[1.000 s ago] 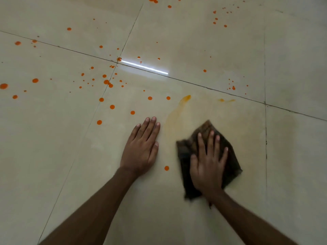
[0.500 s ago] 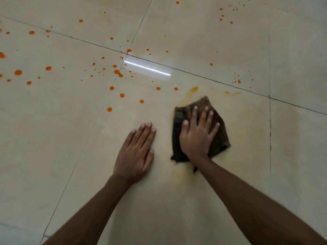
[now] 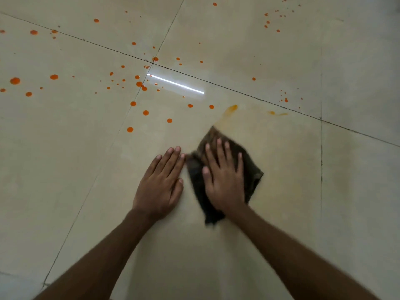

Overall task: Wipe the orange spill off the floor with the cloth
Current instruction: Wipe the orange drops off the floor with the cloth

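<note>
— Where's your hand?

— My right hand (image 3: 224,180) presses flat, fingers spread, on the cloth (image 3: 252,169); my left hand (image 3: 161,182) rests open on the floor (image 3: 303,191) beside it.

— And the spill?

— The orange drops (image 3: 146,113) lie ahead and leftward, nearer my left hand.

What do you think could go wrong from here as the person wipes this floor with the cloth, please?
1. The cloth may spread colour rather than lift it: an orange smear and a yellowish film lie ahead of it.
2. The left hand, flat on the floor, is close to the orange drops and could smudge them.
3. The right hand presses on damp tile and might slip.
</note>
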